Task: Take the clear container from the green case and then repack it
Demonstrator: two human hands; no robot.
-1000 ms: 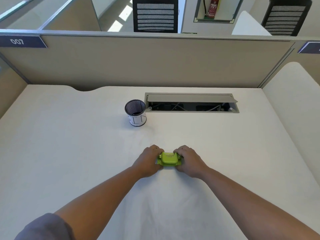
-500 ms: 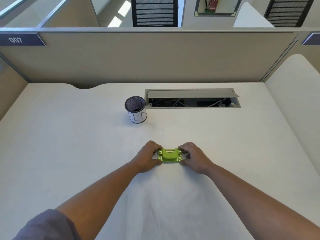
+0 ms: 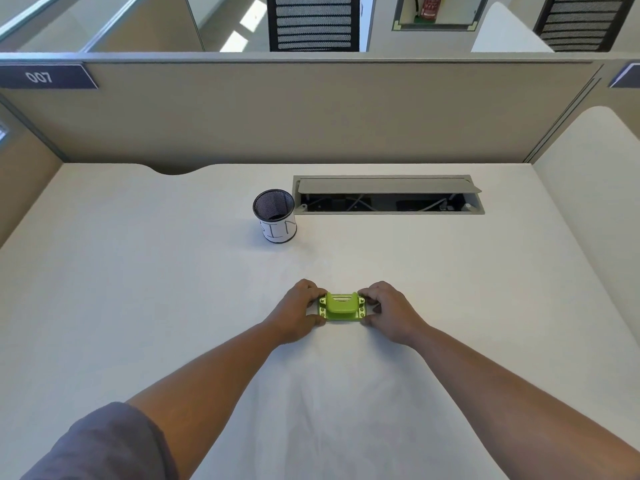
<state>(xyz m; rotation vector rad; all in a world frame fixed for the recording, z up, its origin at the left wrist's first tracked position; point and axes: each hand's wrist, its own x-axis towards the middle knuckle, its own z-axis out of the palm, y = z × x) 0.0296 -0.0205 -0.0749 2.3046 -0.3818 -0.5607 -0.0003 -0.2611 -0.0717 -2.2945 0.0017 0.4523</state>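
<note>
A: From the head camera, what do we have in front of us?

B: We have the green case (image 3: 342, 306) lying flat on the white table (image 3: 138, 289), closed as far as we can tell, with our left hand (image 3: 297, 313) clasping its left end and our right hand (image 3: 389, 311) clasping its right end. Fingers curl over the far edge and thumbs press the near edge on both sides.

A: Why grip it from both ends?

B: We judge it steadies the case against the table while we work the lid or latches; the small tabs at the corners sit right by our fingertips.

A: And the clear container?

B: We cannot see it. Presumably it is inside the case, but nothing shows through.

A: Anything else on the table?

B: A mesh pen cup (image 3: 275, 216) stands well apart, farther back, just beside the open cable tray (image 3: 388, 195). Neither is in our way.
</note>
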